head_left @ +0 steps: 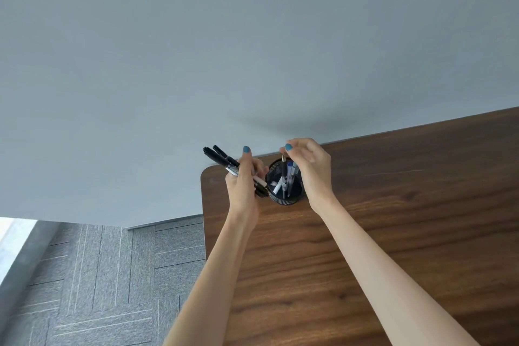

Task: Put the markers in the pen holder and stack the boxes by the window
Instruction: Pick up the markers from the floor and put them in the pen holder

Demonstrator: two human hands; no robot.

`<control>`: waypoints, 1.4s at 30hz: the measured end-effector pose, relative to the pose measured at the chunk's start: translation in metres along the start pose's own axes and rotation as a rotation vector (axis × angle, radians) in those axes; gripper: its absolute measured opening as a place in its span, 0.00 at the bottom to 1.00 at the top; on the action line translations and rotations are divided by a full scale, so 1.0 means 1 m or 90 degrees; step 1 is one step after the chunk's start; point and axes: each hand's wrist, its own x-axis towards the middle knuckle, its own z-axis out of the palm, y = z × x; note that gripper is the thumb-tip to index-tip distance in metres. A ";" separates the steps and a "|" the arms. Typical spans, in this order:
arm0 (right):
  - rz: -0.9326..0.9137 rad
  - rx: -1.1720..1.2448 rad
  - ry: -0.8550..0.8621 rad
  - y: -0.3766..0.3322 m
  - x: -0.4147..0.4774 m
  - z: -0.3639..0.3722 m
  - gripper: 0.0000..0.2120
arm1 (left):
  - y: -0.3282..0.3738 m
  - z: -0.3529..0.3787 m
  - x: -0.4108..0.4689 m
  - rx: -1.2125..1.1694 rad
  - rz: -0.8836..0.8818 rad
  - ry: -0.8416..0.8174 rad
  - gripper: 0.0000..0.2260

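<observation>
- Markers, a bundle of black plastic barrels, are off the desk in the left hand. Their ends jut up and left past the desk's rounded corner, above the grey carpet tiles. They look light, stiff and smooth, so a loose bundle could fan out. One that slipped here would probably fall to the floor rather than the desk.
- The left hand's fingers are curled round the middle of the bundle with the thumb raised alongside it, just beside the holder's left wall. Mid-barrel seems the steadiest place to hold the markers.
- A black wire-mesh pen holder, a round cup, stands upright near the desk's back left corner, close to the plain grey wall. Several white and blue pens lean inside it. It is likely light enough to tip if its rim is knocked.
- A dark slim pen with a silver end stands in the holder. The right hand pinches its top between thumb and forefinger, the other fingers loosely curled above the rim.
- The dark walnut-grain desk top offers open room to the right and nearer the person. No boxes are in view.
</observation>
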 end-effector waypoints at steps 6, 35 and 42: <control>-0.018 -0.008 -0.016 0.004 0.002 -0.021 0.09 | 0.003 0.013 0.003 -0.079 -0.018 0.094 0.17; 0.106 -0.041 -0.101 0.042 -0.016 -0.043 0.20 | -0.060 0.021 0.006 0.366 0.181 -0.009 0.16; 0.098 -0.049 -0.123 0.037 -0.023 -0.048 0.18 | -0.068 0.000 0.008 0.422 0.159 -0.180 0.31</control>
